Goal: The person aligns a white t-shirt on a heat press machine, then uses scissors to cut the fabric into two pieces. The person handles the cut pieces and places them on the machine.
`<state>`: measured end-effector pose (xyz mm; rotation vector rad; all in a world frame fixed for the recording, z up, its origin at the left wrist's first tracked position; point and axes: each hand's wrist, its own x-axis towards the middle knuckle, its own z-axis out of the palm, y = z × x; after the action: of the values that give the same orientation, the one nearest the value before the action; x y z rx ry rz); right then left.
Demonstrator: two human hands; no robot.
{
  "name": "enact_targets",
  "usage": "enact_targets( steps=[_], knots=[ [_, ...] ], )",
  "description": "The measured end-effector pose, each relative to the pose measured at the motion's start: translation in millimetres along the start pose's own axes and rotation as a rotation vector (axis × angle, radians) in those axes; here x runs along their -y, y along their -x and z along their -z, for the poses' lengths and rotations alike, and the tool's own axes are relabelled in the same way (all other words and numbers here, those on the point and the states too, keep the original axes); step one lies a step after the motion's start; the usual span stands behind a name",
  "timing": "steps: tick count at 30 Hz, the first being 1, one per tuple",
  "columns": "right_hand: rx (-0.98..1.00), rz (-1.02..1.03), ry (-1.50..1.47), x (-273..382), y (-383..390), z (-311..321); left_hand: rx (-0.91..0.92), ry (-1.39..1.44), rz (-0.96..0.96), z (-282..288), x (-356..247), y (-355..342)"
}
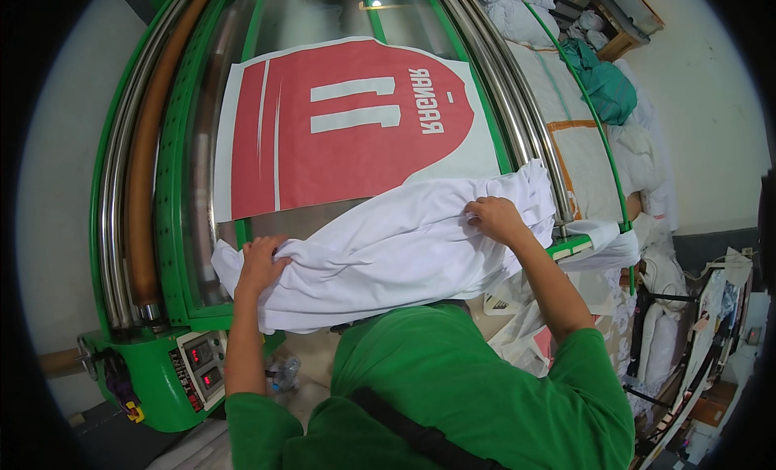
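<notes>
A loose, wrinkled white cloth [356,260] lies over the front edge of the machine's metal bed, nearest me. My left hand [263,261] is closed on the cloth at its left part. My right hand [493,219] grips it farther right and higher up, fingers curled into the fabric. Beyond the cloth, a red-and-white printed sheet [315,167] shaped like a jersey panel lies flat on the steel bed [315,17], its lower edge close to the fabric.
A green roller machine [194,260] surrounds the bed, with a brown roller [142,236] at left, steel bars [505,82] at right and a control panel [202,365] at lower left. Piled white and teal bundles [606,90] line the right, with a cluttered rack [695,333] below.
</notes>
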<state>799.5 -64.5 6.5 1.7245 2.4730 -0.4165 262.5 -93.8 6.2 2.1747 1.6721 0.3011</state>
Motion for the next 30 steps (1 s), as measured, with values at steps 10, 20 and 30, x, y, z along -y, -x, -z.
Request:
enact_targets(
  steps=[10, 20, 30],
  knots=[
    [0.113, 0.000, 0.089, -23.7, 61.4, 113.5, -0.273, 0.549, -0.014, 43.4, 30.5, 4.8],
    [-0.367, -0.184, -0.071, -109.2, 99.2, 135.2, 0.045, 1.096, 0.123, 137.9, -7.4, -2.8],
    [-0.723, -0.117, -0.459, -111.2, 111.9, 242.9, 0.028, 0.492, 0.109, 256.9, -26.2, 15.4]
  ],
)
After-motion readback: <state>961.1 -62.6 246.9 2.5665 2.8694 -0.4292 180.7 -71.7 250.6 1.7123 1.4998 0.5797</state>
